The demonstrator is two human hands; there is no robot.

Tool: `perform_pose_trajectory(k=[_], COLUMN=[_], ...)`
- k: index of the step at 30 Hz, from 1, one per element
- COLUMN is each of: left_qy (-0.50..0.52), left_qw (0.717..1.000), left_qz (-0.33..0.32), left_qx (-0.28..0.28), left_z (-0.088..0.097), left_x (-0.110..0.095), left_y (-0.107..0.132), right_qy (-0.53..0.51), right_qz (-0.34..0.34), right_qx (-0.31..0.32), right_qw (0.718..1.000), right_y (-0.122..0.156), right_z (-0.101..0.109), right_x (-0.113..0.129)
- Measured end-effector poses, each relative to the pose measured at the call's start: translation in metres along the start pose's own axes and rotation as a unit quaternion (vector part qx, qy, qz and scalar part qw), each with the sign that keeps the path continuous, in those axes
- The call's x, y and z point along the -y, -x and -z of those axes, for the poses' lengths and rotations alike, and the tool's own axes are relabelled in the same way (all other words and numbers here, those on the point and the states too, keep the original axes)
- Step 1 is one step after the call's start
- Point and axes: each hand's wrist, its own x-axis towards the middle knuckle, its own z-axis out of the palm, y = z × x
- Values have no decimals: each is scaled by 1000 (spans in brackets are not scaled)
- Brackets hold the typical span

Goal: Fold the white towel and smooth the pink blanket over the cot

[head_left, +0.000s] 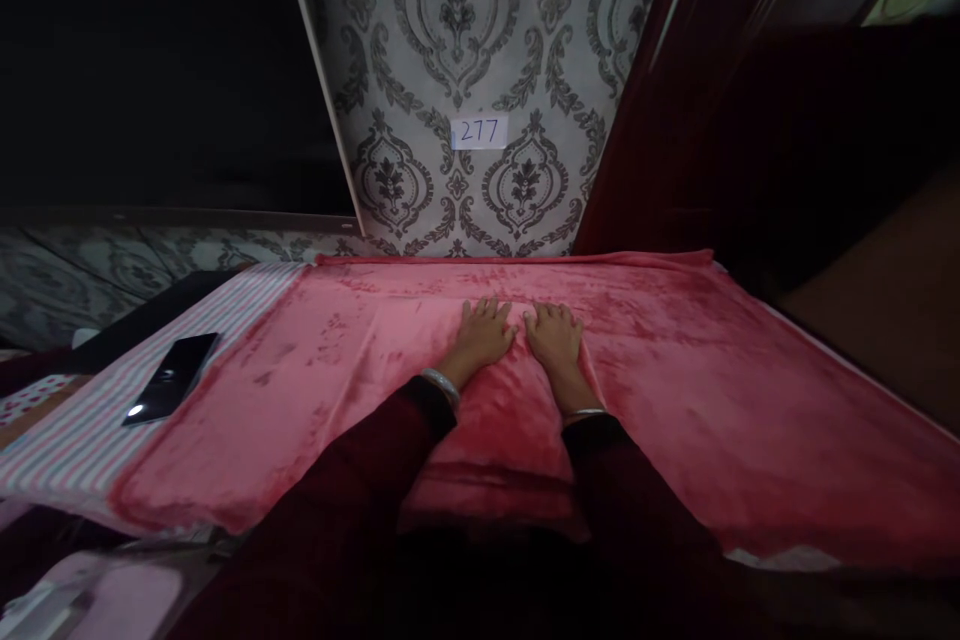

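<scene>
A pink plush blanket (675,380) is spread over the bed in front of me. Both my hands lie palm down on its middle, side by side and almost touching. My left hand (484,330) rests flat with fingers stretched forward, a silver bangle at the wrist. My right hand (555,332) lies flat the same way, a thin bangle at its wrist. Neither hand holds anything. Dark red sleeves cover both my forearms. A raised fold of the blanket runs between and under my wrists.
A black phone (171,377) lies on a striped sheet (82,430) at the bed's left side. A patterned wall with a label reading 277 (480,131) stands behind. Dark wooden furniture (675,120) stands at the right, a dark panel at the left.
</scene>
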Motion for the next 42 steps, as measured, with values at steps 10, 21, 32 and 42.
perform_pose_trajectory(k=[10, 21, 32, 42], left_qy=[-25, -4, -28, 6], left_qw=[978, 965, 979, 986], left_qz=[205, 258, 177, 159], left_qx=[29, -46, -96, -44], left_z=[35, 34, 27, 28], left_x=[123, 130, 132, 136], left_y=[35, 49, 48, 45], right_qy=[7, 9, 2, 50], right_qz=[4, -12, 190, 94], right_qx=[6, 46, 136, 96], right_qw=[1000, 999, 972, 990], right_y=[-1, -7, 10, -9], right_z=[1, 8, 12, 6], right_x=[0, 2, 98, 11])
